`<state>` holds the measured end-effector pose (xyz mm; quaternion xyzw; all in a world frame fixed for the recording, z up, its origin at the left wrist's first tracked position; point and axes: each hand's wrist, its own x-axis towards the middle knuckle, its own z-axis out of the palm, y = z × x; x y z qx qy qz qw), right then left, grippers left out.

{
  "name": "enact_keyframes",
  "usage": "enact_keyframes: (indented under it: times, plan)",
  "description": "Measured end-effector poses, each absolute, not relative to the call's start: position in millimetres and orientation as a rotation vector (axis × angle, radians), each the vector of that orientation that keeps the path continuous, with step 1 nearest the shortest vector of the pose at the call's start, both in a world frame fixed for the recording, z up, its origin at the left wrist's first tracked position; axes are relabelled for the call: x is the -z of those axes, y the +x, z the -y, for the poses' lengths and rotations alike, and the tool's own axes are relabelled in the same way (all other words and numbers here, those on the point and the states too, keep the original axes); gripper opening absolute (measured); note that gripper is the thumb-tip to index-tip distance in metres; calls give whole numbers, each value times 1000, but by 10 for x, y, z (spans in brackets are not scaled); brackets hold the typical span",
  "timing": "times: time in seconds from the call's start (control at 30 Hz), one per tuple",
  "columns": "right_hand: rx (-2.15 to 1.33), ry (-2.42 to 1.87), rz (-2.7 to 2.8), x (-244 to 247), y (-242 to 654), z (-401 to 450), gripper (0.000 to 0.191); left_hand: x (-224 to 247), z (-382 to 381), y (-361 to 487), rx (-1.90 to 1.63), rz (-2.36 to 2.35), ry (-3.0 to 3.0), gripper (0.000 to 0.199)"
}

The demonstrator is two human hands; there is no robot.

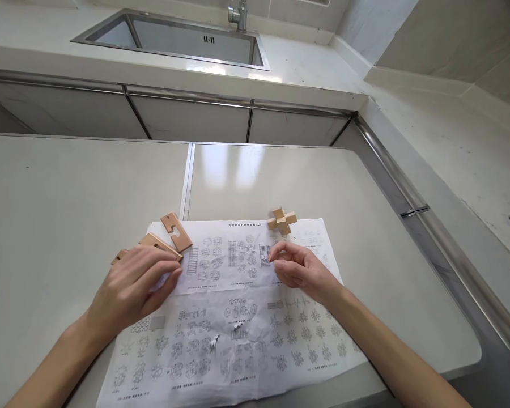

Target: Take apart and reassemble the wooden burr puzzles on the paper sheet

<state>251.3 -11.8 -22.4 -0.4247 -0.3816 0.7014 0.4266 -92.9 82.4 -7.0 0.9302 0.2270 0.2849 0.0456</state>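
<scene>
My left hand [131, 283] is over the left edge of the printed sheet, beside several flat wooden puzzle pieces. Its fingers stretch out loosely, with the thumb apart and no object visible in it. One notched piece [176, 232] leans above the fingertips. Another piece [159, 245] and a third [119, 256] are partly covered by the hand; whether it touches them I cannot tell. My right hand [304, 271] hovers over the right side of the sheet, fingers loosely curled, with a gap between index finger and thumb. Just beyond it sits a cross-shaped wooden burr puzzle [282, 220].
The creased paper sheet [221, 309], printed with diagrams and torn in two small spots, lies on a white table [80, 192]. Past the table's far edge is a counter [306, 62] with a steel sink [174, 37] and a faucet [239, 16]. Another counter [463, 147] runs along the right.
</scene>
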Motion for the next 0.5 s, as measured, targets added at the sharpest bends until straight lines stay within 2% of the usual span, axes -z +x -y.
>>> enact_keyframes:
  times: [0.2, 0.5]
  plan:
    - [-1759, -1047, 930, 185, 2524, 106, 20, 131, -712, -888, -742, -606, 2917, 33]
    - [-1675, -1053, 905, 213, 2563, 81, 19, 130, -740, -866, -721, -578, 2989, 36]
